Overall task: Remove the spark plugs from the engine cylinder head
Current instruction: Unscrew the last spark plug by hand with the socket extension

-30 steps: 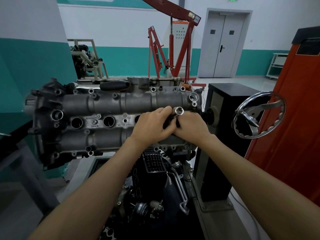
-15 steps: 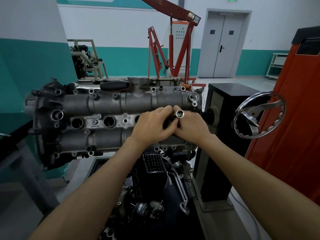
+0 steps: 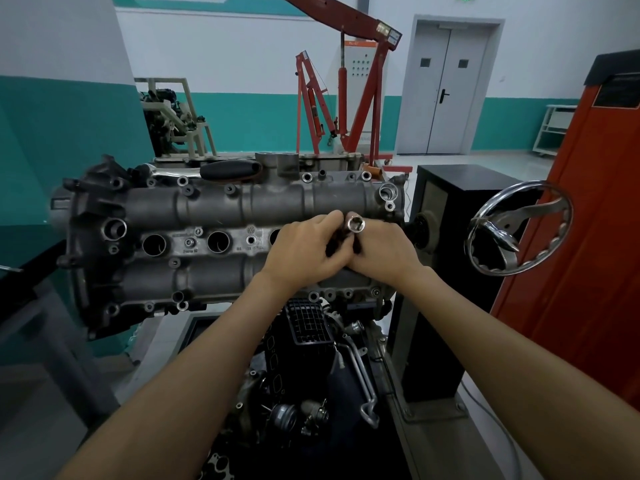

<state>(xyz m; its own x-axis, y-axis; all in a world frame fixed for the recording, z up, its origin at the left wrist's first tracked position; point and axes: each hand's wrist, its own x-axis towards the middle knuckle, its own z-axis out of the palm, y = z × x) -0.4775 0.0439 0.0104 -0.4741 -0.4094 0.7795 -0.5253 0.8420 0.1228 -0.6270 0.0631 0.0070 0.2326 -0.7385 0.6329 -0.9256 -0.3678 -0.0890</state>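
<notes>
The grey engine cylinder head (image 3: pixel 221 206) lies across the middle of the view on a stand. Two open spark plug wells (image 3: pixel 154 244) show on its left half, and a third is partly covered by my hands. Over the right end my left hand (image 3: pixel 304 252) and my right hand (image 3: pixel 379 252) are pressed together around a dark tool with a shiny socket (image 3: pixel 356 224), its open end pointing toward me. My fingers curl round the dark shaft below the socket. No spark plug is visible; the well under my hands is hidden.
A chrome handwheel (image 3: pixel 517 228) sticks out to the right beside a black cabinet (image 3: pixel 446 258) and an orange panel (image 3: pixel 588 237). Black engine parts and hoses (image 3: pixel 311 375) hang below the head. A red engine crane (image 3: pixel 346 98) stands behind.
The socket end has shifted slightly between my fingers. My hands stay together at the same spot over the right end of the head.
</notes>
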